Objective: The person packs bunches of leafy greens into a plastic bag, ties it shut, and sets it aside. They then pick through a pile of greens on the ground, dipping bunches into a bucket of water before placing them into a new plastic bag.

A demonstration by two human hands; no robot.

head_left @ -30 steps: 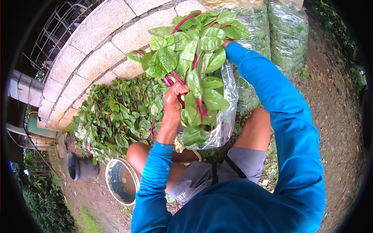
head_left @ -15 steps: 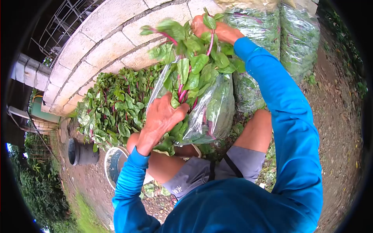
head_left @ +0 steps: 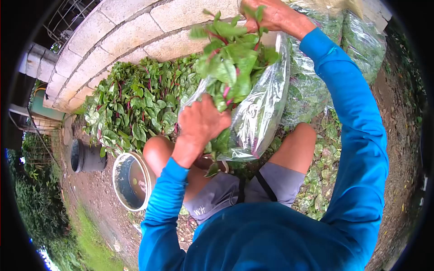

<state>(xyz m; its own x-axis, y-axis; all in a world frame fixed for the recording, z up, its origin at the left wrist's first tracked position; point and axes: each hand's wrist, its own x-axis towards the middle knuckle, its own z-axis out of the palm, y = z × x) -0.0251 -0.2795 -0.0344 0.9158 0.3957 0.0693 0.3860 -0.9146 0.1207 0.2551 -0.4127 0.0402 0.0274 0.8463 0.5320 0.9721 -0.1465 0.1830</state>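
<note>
My left hand is closed round the red-purple stems of a bunch of Malabar spinach. The leaves stick up out of the mouth of a clear plastic bag, which stands between my knees with more greens inside. At the top, my right hand curls beyond the leaves, by the raised upper edge of the bag. Its fingertips are partly hidden, but the plastic stretches up to it. A large heap of the same greens lies to the left, against the wall.
A curved block wall runs along the far side. Filled plastic bags of greens stand at the right. On the left are a white-rimmed bucket and a dark bucket. Loose leaves litter the ground.
My right hand has moved up and right, and the bag's right side now stretches higher. My left hand has shifted slightly right with the bunch. The view has shifted a little.
</note>
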